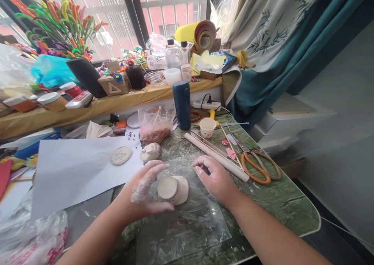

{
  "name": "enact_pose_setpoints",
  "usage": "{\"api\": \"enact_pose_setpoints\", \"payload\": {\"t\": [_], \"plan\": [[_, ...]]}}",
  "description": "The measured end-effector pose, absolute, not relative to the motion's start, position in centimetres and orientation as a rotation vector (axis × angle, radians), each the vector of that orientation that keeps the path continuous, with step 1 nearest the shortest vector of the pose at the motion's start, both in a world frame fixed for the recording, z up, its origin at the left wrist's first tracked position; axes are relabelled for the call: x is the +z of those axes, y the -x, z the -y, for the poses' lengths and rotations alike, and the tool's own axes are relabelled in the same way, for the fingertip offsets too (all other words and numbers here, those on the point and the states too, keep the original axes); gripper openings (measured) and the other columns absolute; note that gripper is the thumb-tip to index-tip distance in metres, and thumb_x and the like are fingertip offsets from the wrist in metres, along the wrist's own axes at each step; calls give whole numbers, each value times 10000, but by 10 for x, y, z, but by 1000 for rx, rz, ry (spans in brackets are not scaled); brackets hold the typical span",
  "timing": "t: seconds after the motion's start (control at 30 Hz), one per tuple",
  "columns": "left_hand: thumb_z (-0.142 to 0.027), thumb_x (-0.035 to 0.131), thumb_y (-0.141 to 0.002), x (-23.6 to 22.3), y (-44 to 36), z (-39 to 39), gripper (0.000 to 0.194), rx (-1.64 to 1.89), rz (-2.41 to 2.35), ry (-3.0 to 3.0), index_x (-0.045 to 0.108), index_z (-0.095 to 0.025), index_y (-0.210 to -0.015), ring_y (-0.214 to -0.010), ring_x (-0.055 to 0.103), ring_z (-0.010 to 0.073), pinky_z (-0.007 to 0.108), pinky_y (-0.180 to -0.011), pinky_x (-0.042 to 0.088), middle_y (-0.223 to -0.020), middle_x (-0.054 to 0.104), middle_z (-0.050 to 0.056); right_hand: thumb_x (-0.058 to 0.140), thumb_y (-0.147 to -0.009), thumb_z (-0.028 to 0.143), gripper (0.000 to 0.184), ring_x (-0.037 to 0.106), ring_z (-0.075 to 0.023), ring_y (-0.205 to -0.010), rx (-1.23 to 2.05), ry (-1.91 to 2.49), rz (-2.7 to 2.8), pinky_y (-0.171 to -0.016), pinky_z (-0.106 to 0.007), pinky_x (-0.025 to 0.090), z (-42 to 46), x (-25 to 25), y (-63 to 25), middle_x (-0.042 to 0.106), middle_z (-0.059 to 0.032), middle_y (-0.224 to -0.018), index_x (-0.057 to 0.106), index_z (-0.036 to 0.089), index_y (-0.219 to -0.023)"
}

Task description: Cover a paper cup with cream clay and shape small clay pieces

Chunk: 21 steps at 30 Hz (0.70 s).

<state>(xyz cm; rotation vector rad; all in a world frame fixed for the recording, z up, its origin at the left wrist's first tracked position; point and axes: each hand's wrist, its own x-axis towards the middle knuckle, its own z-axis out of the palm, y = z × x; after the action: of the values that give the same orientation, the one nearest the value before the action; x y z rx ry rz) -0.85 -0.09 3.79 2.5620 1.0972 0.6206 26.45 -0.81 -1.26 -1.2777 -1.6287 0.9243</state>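
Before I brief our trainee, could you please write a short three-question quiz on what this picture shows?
1. True or false: the star-marked disc lies on the white sheet.
2. Which of these is nearest the left hand?
A) the paper cup
B) the small round piece
C) the dark blue bottle
3. Fill in the missing word: the pale rod lies between the right hand and the pair of ____.

Key: 1. True. 2. B. 3. scissors.
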Motion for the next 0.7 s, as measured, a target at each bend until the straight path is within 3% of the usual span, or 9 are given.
{"api": "enact_pose_setpoints", "payload": {"t": [0.1, 0.23, 0.37, 0.47, 0.57, 0.7], "plan": [[-535, 887, -654, 33, 21, 1, 932, 524, -1133, -2403, 419, -348, -1437, -1066, 676, 295, 445, -907, 590, -1291, 632, 119, 578, -920, 275, 223, 649, -224, -1047, 934, 1254, 1754, -943, -381, 515, 12, -13, -263, 708, -56, -1136, 681, 248, -1116], [-470, 900, -655, 22, 23, 4, 830, 359, -1113, -2381, 508, -312, -1369, -1213, 610, 343, 511, -1031, 520, -1316, 633, 99, 734, -860, 454, 528, 539, -311, -1302, 870, 1120, 2105, -1142, -510, 396, 20, -16, -257, 659, -101, -1331, 620, 238, -1329], [-462, 861, -718, 14, 19, 6, 805, 382, -1092, -2364, 487, -283, -1409, -1251, 579, 336, 506, -1067, 489, -1366, 603, 110, 716, -867, 553, 718, 480, -321, -1376, 856, 1110, 2192, -1168, -523, 375, 23, -20, -252, 578, -121, -1457, 491, 223, -1464], [-468, 820, -773, 14, 16, 6, 699, 431, -1041, -2352, 520, -269, -1372, -1226, 590, 312, 477, -1044, 499, -1334, 622, 102, 665, -922, 510, 665, 482, -300, -1383, 880, 1101, 2192, -1162, -506, 387, 23, -20, -251, 550, -120, -1490, 448, 228, -1485], [-469, 778, -822, 17, 12, 5, 554, 462, -997, -2324, 574, -254, -1290, -1134, 630, 277, 448, -991, 515, -1228, 674, 81, 638, -955, 455, 542, 525, -284, -1332, 893, 1069, 2202, -1131, -483, 413, 23, -19, -250, 615, -102, -1406, 498, 245, -1435], [-473, 777, -826, 19, 9, 5, 529, 501, -980, -2285, 597, -262, -1277, -1092, 650, 261, 434, -965, 521, -1197, 697, 62, 659, -951, 421, 470, 571, -264, -1238, 908, 1037, 2198, -1073, -448, 450, 22, -16, -249, 661, -73, -1310, 544, 263, -1378]]}}
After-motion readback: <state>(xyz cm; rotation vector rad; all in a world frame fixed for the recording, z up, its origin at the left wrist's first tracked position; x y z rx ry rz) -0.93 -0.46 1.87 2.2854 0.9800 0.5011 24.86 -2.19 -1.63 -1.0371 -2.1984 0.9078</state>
